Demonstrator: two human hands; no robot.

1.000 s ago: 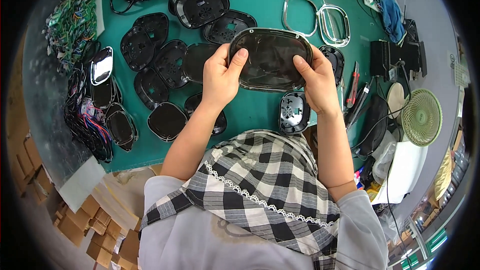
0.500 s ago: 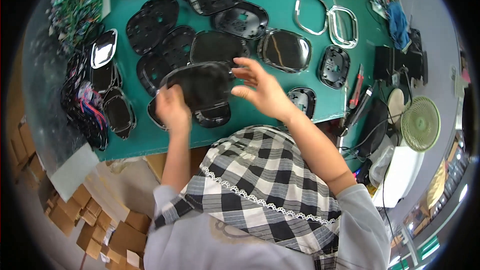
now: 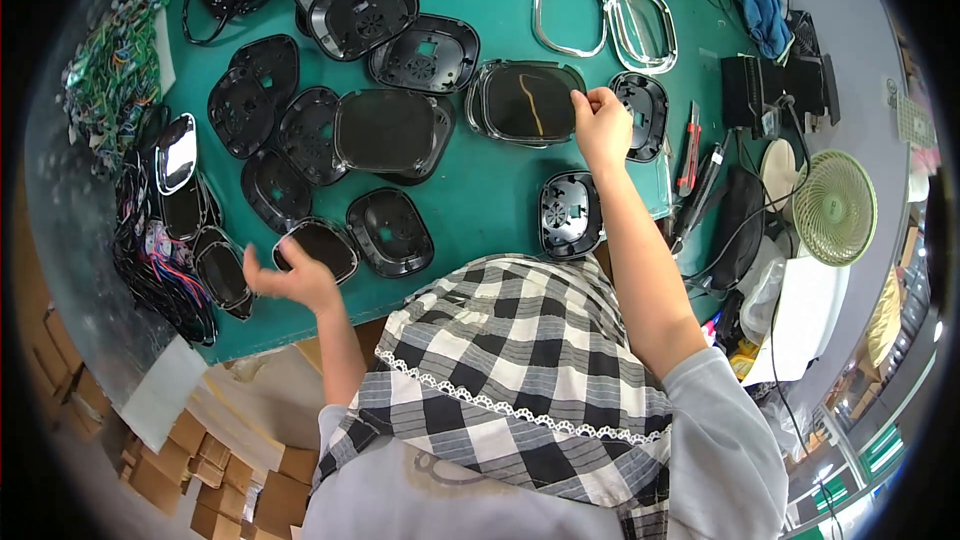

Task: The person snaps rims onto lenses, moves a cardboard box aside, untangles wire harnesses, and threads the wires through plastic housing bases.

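Observation:
My right hand (image 3: pixel 604 130) has its thumb and fingers closed on the right edge of a dark glossy panel (image 3: pixel 510 105) with clear rims and a brown streak across it. That panel seems to lie on others like it. My left hand (image 3: pixel 294 278), fingers spread and holding nothing, hovers by the table's front edge. Close to it is a dark clear-rimmed panel (image 3: pixel 325 252), partly hidden by the fingers. A black plastic housing (image 3: pixel 390 231) lies just right of that. Another dark panel (image 3: pixel 385 130) rests on a black housing in the middle.
Several black housings (image 3: pixel 363 10) cover the far left of the green table (image 3: pixel 490 195). Two silvery frames (image 3: pixel 570 15) lie at the far right. A red cutter knife (image 3: pixel 689 150), a black box (image 3: pixel 765 90) and a green fan (image 3: pixel 833 208) stand right. Wire bundles (image 3: pixel 165 280) line the left.
The dark panel has left my left hand, which has moved left and opened. My right hand has moved right and closed on the streaked panel's edge. The whole view has shifted.

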